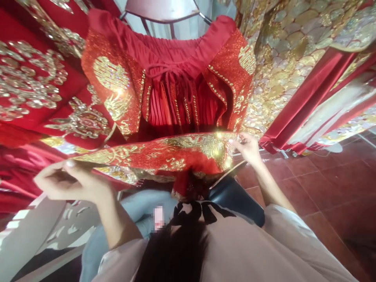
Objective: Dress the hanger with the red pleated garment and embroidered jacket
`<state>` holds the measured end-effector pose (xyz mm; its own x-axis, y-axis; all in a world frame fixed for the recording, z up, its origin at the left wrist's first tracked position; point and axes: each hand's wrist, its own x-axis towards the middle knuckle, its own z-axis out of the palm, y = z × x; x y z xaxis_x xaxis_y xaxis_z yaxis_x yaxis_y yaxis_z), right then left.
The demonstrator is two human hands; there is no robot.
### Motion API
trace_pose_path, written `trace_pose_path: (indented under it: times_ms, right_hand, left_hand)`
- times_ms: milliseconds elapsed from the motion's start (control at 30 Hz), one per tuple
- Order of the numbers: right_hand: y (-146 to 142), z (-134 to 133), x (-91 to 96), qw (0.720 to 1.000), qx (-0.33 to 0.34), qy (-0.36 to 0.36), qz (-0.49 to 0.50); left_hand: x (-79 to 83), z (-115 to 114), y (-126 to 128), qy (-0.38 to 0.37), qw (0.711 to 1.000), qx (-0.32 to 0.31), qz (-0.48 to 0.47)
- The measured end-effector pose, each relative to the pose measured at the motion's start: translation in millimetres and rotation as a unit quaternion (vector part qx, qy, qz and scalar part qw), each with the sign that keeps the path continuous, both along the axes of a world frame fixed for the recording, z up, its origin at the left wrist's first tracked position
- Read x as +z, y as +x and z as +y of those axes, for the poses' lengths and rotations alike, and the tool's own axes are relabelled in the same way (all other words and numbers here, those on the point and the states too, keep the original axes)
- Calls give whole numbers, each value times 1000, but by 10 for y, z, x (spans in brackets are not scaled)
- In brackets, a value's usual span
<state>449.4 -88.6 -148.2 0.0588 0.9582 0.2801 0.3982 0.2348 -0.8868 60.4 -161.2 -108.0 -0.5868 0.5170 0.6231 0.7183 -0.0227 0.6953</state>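
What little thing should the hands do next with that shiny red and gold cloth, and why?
Maybe raise the left hand a little to level the red and gold cloth. Each hand pinches one end, but the left hand sits lower in the picture than the right hand, and the cloth slopes and narrows toward it.

Red garment (pixel 173 84) on dark frame (pixel 206 18), reddish tiled floor (pixel 311 184)

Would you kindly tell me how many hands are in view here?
2: the left hand at the left end of the gold-patterned cloth, the right hand at its right end. No others show.
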Motion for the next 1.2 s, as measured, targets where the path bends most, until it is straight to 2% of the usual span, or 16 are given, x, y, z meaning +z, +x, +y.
trace_pose_path:
  times_ms: [67,100,167,233,333,400,467,533,567,600,667,733,800,967,1067,1200]
  right_hand:
    - [-210,95,252,998,31,0,51]
    - [-337,131,364,995,59,-11,82]
    - [-628,194,545,980,128,-46,146]
    - [-939,251,670,954,200,-99,203]
    - [-1361,309,821,919,262,-162,246]
    - [-1576,314,950,909,277,-164,264]
    - [-1738,290,1110,903,292,-140,284]
    - [-1863,249,1275,896,308,-115,300]
    - [-1918,227,1348,893,314,-106,306]
    - [-1969,205,1410,890,320,-101,310]
    - [-2060,163,1498,886,326,-97,315]
    - [-2133,112,1550,883,325,-96,324]
    - [-2187,35,1589,876,320,-102,347]
    - [-2245,-224,1706,824,336,-150,430]
    - [-2286,-246,1762,811,347,-157,445]
    - [-2438,-1,1775,859,328,-112,377]
  left_hand:
    - [58,18,-184,83,986,136,43]
    - [76,36,-237,78,980,175,59]
    - [92,67,-203,-1,978,185,91]
    - [64,47,49,-23,978,160,129]
    - [-124,-123,695,29,989,16,146]
    - [-356,-269,1113,-18,988,-119,100]
    - [-620,-362,1396,-160,949,-273,2]
    - [-847,-365,1523,-261,889,-356,-121]
    - [-931,-339,1538,-269,876,-366,-161]
    - [-996,-301,1532,-250,883,-353,-182]
    - [-1070,-211,1483,-178,924,-289,-175]
    - [-1097,-116,1423,-133,955,-217,-154]
    - [-1104,-6,1365,-120,968,-163,-146]
    - [-1094,306,1105,-36,990,7,-139]
    - [-1028,334,858,-13,990,-36,-137]
    - [-788,112,709,-48,951,-172,-251]
